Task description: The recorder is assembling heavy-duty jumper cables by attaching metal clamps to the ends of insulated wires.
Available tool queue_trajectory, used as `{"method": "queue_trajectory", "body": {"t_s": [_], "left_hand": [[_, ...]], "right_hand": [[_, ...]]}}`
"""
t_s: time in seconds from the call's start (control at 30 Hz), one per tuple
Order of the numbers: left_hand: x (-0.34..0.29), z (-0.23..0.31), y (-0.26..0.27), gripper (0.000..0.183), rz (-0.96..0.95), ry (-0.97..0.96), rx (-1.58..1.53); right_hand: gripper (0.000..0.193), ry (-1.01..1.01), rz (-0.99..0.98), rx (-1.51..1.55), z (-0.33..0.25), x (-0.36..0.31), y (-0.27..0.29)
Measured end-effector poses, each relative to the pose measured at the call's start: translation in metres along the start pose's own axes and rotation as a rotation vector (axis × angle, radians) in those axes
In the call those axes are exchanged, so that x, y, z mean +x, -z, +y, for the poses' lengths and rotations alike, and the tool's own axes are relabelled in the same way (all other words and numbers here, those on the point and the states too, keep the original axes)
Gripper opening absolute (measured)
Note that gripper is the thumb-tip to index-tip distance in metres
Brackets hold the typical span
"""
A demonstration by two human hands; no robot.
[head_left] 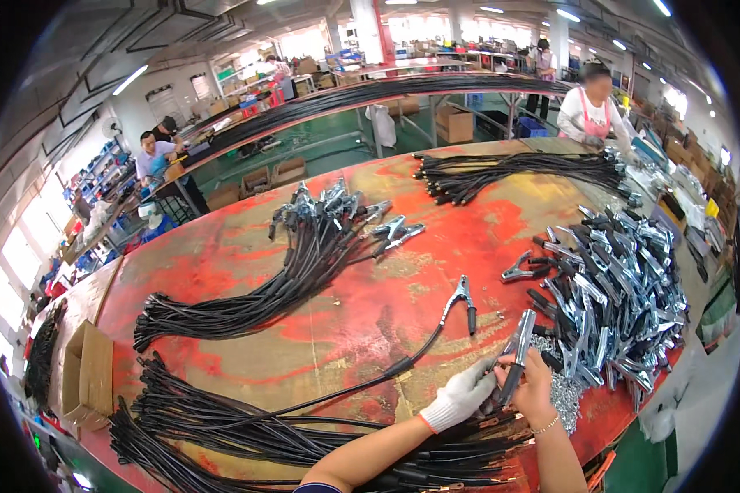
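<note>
My right hand (534, 388), bare with a bracelet at the wrist, grips a silver alligator clamp (523, 335) with a black handle sleeve, its jaws pointing up and away. Against it, my left hand (464, 393) in a white glove has its fingers closed; what they pinch is hidden. Below both hands lies a bundle of black cables (304, 440) with copper-coloured ends. One cable with a clamp on its end (462, 297) stretches out beyond my left hand. To the right is a big heap of silver clamps (608, 287) with black handles, beside a pile of small metal parts (564, 401).
Cables with clamps attached (304, 271) lie bunched on the red-stained table (370, 308). Another cable bundle (518, 170) is at the far side, near a person in a pink apron (592, 115). An open cardboard box (89, 370) stands at the left edge.
</note>
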State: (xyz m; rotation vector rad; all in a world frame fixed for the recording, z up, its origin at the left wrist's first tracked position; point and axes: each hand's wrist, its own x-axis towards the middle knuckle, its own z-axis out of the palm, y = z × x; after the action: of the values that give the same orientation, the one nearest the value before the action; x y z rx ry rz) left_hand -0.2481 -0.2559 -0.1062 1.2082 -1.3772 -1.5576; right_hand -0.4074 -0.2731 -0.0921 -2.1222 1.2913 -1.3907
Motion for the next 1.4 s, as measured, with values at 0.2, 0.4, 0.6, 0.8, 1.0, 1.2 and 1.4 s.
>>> {"method": "queue_trajectory", "body": {"t_s": [0.2, 0.4, 0.6, 0.8, 1.0, 1.2, 1.4], "left_hand": [[-0.002, 0.013, -0.004, 0.040, -0.028, 0.019, -0.054], [-0.003, 0.017, -0.005, 0.039, -0.048, 0.054, -0.047], [-0.009, 0.018, 0.001, 0.038, -0.031, 0.054, -0.003], [0.004, 0.004, -0.006, 0.034, 0.022, -0.061, 0.044], [0.001, 0.016, -0.004, 0.033, 0.006, 0.011, -0.099], [0.004, 0.010, -0.010, 0.035, 0.003, 0.006, -0.075], [0.001, 0.018, -0.009, 0.036, -0.023, 0.060, -0.086]], "right_hand": [[0.020, 0.000, -0.023, -0.035, 0.010, -0.003, 0.006], [0.020, 0.039, -0.020, -0.008, 0.003, -0.001, 0.009], [0.020, 0.000, -0.026, 0.011, -0.002, -0.002, 0.002], [0.022, -0.071, 0.002, -0.033, 0.005, -0.003, 0.007], [0.022, 0.036, -0.065, -0.087, 0.022, -0.011, 0.013], [0.023, 0.105, -0.088, -0.140, 0.011, -0.008, 0.024], [0.017, 0.120, -0.092, -0.172, 0.017, -0.015, 0.027]]}}
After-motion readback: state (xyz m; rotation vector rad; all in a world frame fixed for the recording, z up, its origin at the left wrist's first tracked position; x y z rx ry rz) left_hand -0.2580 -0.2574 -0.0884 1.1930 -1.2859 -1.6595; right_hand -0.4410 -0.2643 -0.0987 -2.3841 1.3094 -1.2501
